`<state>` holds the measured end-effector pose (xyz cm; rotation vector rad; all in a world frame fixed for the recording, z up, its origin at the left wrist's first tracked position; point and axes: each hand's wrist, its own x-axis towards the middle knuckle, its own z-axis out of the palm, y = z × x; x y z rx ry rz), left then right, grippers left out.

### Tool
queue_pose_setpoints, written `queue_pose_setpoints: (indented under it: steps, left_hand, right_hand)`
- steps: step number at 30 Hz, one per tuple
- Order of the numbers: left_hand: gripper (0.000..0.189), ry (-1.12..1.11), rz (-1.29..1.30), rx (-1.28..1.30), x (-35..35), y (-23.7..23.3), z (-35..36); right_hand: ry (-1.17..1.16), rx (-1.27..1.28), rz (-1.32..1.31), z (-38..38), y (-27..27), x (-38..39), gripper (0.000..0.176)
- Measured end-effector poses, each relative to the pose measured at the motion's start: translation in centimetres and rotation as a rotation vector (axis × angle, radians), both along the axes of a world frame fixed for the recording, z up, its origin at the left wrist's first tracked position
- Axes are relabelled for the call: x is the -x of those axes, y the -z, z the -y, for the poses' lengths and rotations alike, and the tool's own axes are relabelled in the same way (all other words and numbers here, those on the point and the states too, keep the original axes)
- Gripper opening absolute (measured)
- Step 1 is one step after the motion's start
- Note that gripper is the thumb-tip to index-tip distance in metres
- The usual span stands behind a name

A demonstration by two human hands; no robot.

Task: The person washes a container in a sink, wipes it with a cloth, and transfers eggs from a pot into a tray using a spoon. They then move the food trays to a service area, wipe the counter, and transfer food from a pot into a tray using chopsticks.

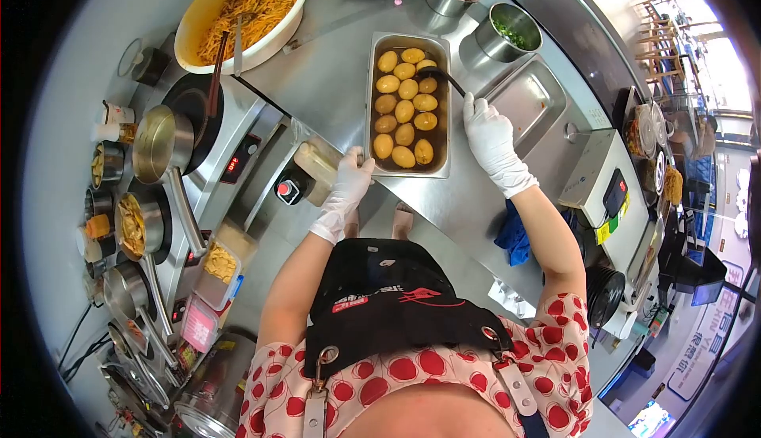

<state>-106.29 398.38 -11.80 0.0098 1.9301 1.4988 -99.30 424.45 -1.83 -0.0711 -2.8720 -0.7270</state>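
Observation:
A deep rectangular steel pan (pixel 449 133) holds several brown-stained peeled eggs (pixel 404 110) in dark liquid. In a white glove, my right hand (pixel 493 141) is closed around the handle of a black ladle (pixel 453 83). The ladle's head reaches in among the eggs near the pan's far right side and is partly hidden. My left hand (pixel 349 183), also gloved, has its fingers closed on the pan's near left corner.
A white basin (pixel 295 27) of orange shreds stands at the back left. Two steel pots, one with chopped greens (pixel 511 35), are at the back right. A shallow steel tray (pixel 547 89) lies right of the pan. Long-handled saucepans (pixel 162 149) line the left, handles pointing inward.

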Motion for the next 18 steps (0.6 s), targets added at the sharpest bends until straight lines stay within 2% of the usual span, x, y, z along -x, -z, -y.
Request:
queue_pose_setpoints:
  steps: [4, 7, 9, 10, 13, 18]
  left_hand:
    - [0.028, -0.082, -0.018, -0.09, -0.3, 1.1, -0.1]
    - [0.028, -0.066, -0.008, -0.096, -0.3, 1.1, -0.1]
    - [0.026, -0.069, -0.026, -0.079, -0.4, 0.4, -0.1]
    - [0.026, -0.073, -0.026, -0.081, -0.4, 0.5, -0.1]
    - [0.025, -0.056, -0.057, -0.059, -0.3, 0.6, -0.1]
    - [0.024, -0.064, -0.051, -0.072, -0.4, 0.9, -0.1]
  right_hand:
    - [-0.007, -0.008, 0.073, 1.2, -0.2, 1.2, 0.038]
    - [0.11, 0.122, 0.127, 1.6, -0.7, 2.3, 0.031]
    - [0.281, 0.462, 0.162, 1.2, -1.6, 3.4, 0.021]
    - [0.277, 0.46, 0.163, 0.8, -1.8, 3.9, 0.021]
    - [0.459, 0.892, 0.066, -1.3, -1.7, 5.3, 0.019]
    - [0.474, 1.126, 0.195, -4.3, -2.3, 6.4, 0.022]
